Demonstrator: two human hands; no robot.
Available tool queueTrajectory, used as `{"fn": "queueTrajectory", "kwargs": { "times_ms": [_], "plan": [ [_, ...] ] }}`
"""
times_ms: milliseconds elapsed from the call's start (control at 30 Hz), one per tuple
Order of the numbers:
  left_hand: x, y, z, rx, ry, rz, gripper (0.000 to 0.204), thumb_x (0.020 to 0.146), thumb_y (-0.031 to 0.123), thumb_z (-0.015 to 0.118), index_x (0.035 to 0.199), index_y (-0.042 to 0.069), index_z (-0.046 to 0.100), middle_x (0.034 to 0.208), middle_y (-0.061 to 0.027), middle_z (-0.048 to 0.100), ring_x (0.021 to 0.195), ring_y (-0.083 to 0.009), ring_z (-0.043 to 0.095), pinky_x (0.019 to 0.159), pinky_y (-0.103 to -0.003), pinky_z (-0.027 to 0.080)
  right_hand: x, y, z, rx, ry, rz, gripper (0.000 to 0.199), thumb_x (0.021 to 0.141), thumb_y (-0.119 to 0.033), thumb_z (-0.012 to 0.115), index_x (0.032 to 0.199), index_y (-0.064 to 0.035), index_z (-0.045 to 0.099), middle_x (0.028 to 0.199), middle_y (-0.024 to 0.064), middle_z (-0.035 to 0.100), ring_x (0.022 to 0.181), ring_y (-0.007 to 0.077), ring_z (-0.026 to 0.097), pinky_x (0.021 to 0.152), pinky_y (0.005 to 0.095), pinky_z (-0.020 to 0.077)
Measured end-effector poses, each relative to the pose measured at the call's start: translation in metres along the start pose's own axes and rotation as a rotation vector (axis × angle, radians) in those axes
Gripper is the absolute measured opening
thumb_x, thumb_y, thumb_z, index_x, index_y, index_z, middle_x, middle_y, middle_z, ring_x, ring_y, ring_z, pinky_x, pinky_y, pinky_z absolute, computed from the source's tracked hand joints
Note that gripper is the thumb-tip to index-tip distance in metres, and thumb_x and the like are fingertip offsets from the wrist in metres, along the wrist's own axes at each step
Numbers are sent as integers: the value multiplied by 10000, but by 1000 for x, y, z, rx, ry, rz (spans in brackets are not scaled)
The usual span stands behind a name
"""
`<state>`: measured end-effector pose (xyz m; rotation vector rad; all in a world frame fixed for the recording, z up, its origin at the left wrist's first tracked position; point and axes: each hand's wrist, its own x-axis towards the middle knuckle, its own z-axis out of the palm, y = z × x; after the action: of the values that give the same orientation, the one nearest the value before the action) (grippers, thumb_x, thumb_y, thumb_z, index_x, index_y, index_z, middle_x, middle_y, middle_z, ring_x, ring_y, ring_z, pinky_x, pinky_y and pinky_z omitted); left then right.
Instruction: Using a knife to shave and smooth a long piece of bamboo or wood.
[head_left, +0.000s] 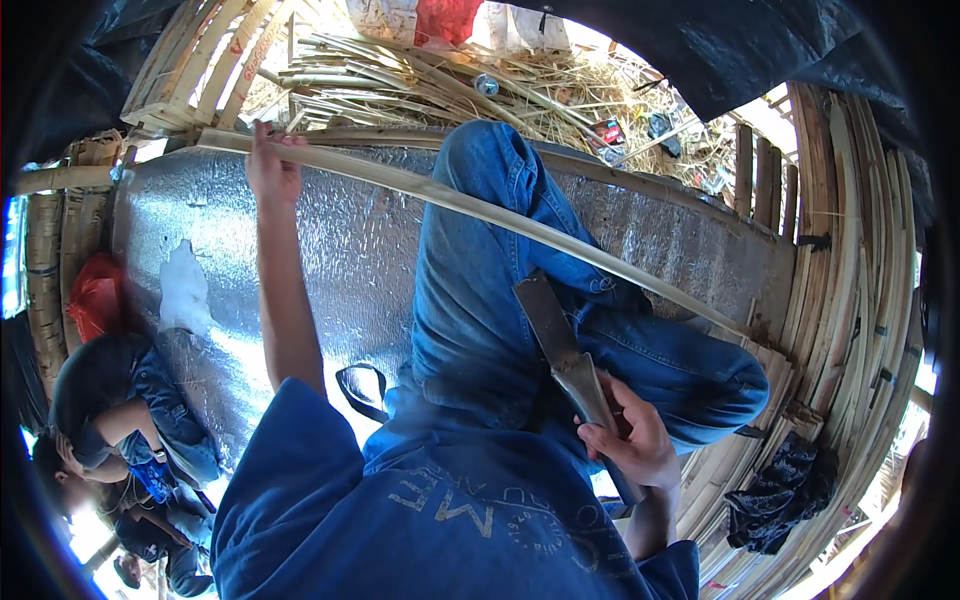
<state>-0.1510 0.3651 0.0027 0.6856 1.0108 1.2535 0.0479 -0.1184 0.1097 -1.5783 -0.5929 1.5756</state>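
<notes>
A long, pale bamboo strip (380, 174) slants from the upper left, over my raised knee, down to the right. Near its far left end my left hand (273, 168) is closed around it, arm stretched out. My right hand (637, 437) grips the handle of a large knife (545, 322) low at the right, in front of my lap. The knife's broad, dark blade points up and left, apart from the strip. My legs in blue jeans (465, 290) are bent beneath both things.
I sit on a silvery foil-covered platform (330, 240). Beyond its edge lie split bamboo pieces (350, 75), a can (486, 84) and litter. A slatted bamboo wall (850, 250) and dark cloth (785, 495) are at right. Other people (140, 430) sit at left beside a red bag (97, 297).
</notes>
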Motion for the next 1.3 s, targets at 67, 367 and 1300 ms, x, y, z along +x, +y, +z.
{"fn": "queueTrajectory", "kwargs": {
  "times_ms": [67, 367, 1300],
  "plan": [
    [27, 8, -19, -13, -64, -6, 318, 994, 306, 472, 1070, -2, 454, 678, -7, 410, 574, -93, 448, 547, -284, 470, -2, 0, 0, 63, 19, 0, 598, 892, -109, 612, 1412, -15, 333, 836, 61, 584, 602, 99, 580, 534, 235, 469],
    [100, 44, -80, -127, -224, -1, 309, 969, 291, 529, 1069, 8, 457, 679, -8, 413, 613, -104, 453, 605, -265, 486, 6, 11, -15, 20, 151, 16, 520, 922, -167, 591, 1379, -26, 387, 714, 37, 555, 522, 84, 542, 463, 245, 442],
    [-23, 37, 88, -636, -560, -288, 240, 1020, 278, 370, 1186, 111, 412, 903, -138, 506, 601, -84, 495, 407, -123, 459, -115, -39, -20, 166, 332, -188, 531, 812, -136, 676, 1193, 114, 403, 693, 103, 573, 451, 134, 528, 394, 250, 441]
  ]
}}
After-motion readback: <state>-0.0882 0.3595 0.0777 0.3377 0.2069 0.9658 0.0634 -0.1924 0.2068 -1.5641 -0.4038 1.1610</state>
